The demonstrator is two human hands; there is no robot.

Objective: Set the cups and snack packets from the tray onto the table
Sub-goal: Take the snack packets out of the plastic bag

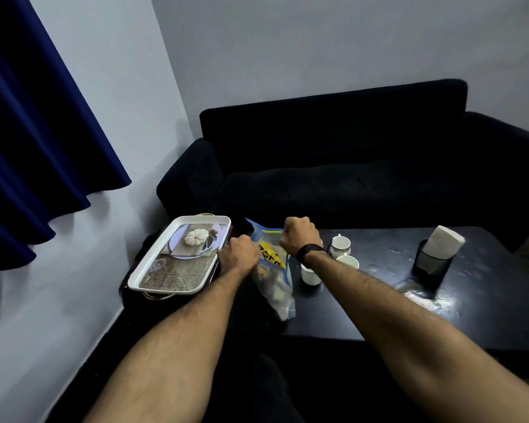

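A clear snack packet (275, 279) with blue edging and a yellow label lies at the left end of the dark table (379, 306). My left hand (240, 254) grips its left side, between the packet and the tray. My right hand (298, 235) pinches its upper right edge, fingers curled. The white tray (177, 254) with a printed pumpkin picture sits to the left on a low dark stand, with nothing on it. Three white cups stand on the table just right of the packet: one (341, 244) at the back, one (348, 261) in the middle, one (310, 274) nearest me.
A dark holder (431, 264) with white napkins (445, 241) stands on the table's right part. A black sofa (348, 166) runs behind the table. A blue curtain (28, 132) hangs at the left wall. The glossy tabletop shows wet spots.
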